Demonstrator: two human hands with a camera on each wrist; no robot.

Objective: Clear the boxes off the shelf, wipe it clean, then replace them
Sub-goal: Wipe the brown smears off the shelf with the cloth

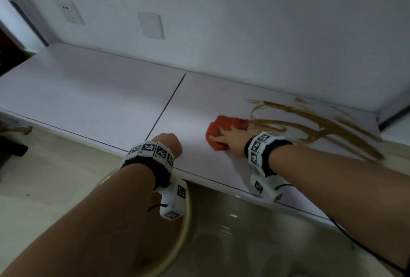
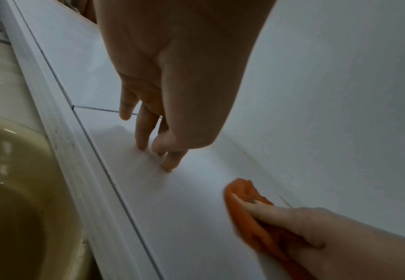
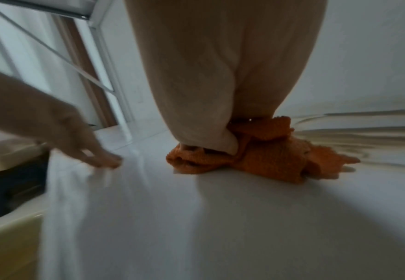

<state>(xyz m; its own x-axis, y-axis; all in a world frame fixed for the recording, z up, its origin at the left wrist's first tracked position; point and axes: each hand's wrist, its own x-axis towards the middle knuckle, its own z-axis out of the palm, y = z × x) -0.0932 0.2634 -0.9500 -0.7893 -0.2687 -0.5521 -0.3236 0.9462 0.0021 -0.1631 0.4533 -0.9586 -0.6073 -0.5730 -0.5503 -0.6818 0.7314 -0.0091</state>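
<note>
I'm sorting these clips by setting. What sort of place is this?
Probably a room in a home: a white shelf along a plain wall with switch plates, tiled floor below, and a basin beside it. The right hand wipes with a cloth.

No legible text, brand, number or sign in any view. Wrist bands [image 1: 153, 150] carry black-and-white square marker patterns only; these hold no readable characters.
</note>
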